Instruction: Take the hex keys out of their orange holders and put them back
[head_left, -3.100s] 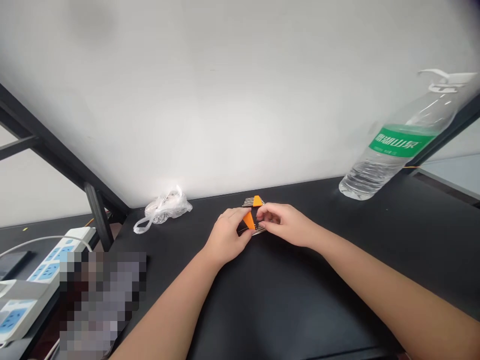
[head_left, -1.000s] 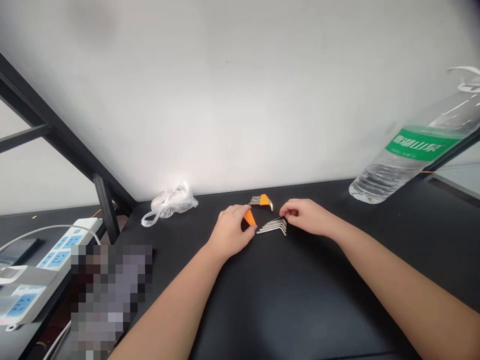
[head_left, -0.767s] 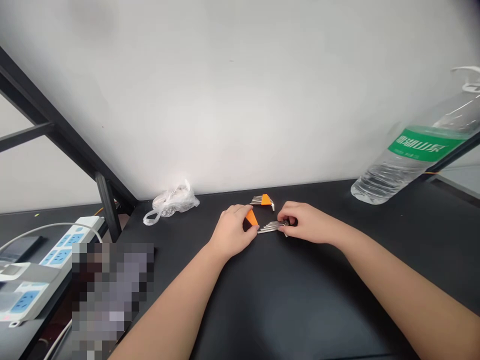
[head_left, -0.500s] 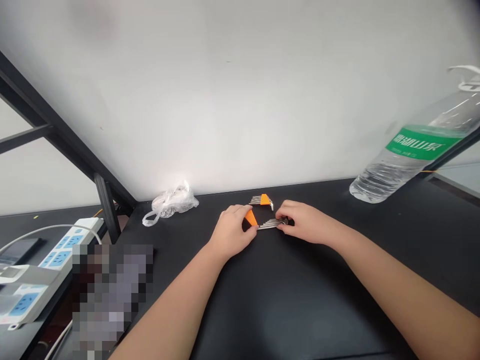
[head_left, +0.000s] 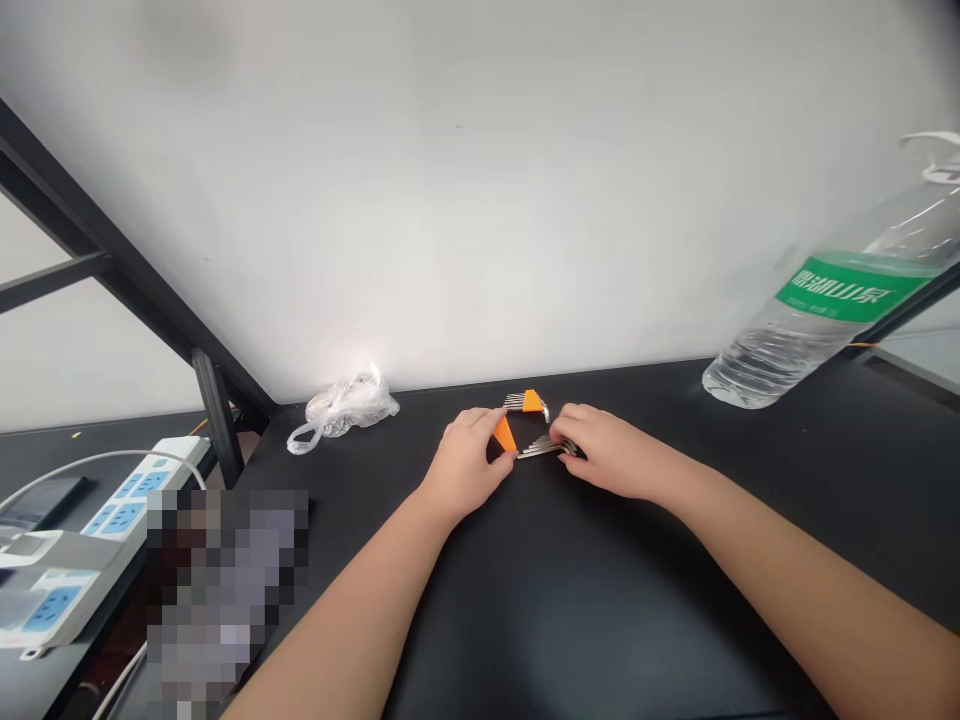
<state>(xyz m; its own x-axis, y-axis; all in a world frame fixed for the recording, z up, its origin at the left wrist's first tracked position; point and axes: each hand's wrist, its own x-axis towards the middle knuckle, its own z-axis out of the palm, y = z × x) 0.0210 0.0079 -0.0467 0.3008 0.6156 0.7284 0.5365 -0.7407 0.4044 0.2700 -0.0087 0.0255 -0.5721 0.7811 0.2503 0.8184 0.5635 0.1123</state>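
The left hand, thumb and fingers parted around an orange holder, rests on the black table; the right hand curls over loose hex keys (bent ends under its fingertips), fingers nearly closed.

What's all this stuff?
orange holder: one, orange, centre
loose hex keys: several, silver, centre
filled holder: one, orange, behind these
plastic bag: one, whitish, left by wall
bottle: one, clear, green label, right
power strip: one, white, far left
cables: some, white, far left
flat thing: one, dark, far left
pixelated patch: one, unclear, lower left
desk: one, black, below
wall: one, whitish, behind
frame bars: several, black, sides
left hand: one, bare, on holder
right hand: one, bare, on keys
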